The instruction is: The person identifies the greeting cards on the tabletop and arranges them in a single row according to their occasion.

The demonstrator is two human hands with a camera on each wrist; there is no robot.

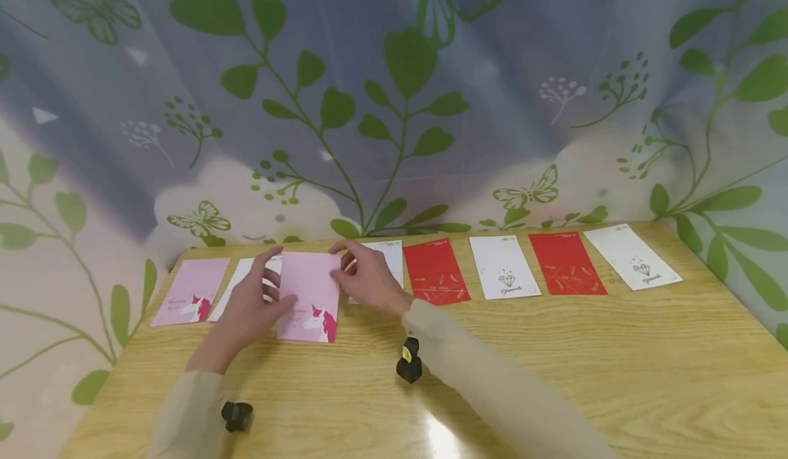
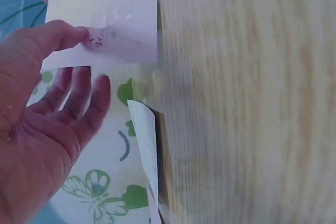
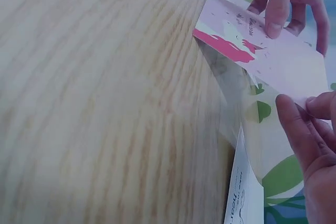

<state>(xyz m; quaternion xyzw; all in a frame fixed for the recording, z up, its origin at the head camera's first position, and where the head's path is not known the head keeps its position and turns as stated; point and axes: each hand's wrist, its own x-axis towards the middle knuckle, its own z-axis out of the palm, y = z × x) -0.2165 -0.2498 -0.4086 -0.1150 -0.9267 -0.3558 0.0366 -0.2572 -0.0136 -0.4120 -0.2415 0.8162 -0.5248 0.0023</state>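
Holding the pink card [image 1: 310, 295] with both hands, my left hand [image 1: 249, 308] pinches its left edge, my right hand [image 1: 369, 278] its far right corner, over the table [image 1: 554, 363].

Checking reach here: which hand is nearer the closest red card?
Right. The right hand is just left of that red card, touching the held pink card; the left hand holds the pink card's far side.

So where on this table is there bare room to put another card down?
The wooden table is bare across its near half, in front of the card row and right of the right hand. The far edge is crowded: pink unicorn card, red card and white diamond card lie close together, with narrow gaps.
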